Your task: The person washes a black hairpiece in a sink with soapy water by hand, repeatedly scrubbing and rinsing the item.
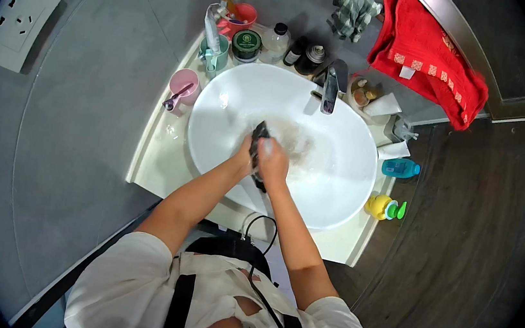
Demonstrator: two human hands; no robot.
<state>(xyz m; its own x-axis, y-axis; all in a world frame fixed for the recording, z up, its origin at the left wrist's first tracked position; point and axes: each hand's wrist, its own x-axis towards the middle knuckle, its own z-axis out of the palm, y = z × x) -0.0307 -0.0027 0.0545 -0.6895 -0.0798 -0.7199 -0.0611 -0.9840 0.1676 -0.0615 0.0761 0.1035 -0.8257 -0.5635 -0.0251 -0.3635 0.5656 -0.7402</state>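
Both my hands are over the white oval washbasin (339,163), close together near its middle. My left hand (244,157) is closed on the left side of a long, narrow black thing (259,132) that looks wet, perhaps a piece of cloth. My right hand (272,162) presses on the same black thing from the right, fingers curled and slightly blurred. Its dark lower end sticks out below my hands; the middle is hidden by them. Brownish, murky water (300,145) lies in the basin just right of my hands.
A chrome faucet (332,86) stands at the basin's back. Along the counter are a pink cup (185,84), a green-lidded jar (246,45), a clear bottle (275,44), a blue bottle (400,168) and a yellow pump bottle (382,207). A red towel (426,59) hangs at the back right.
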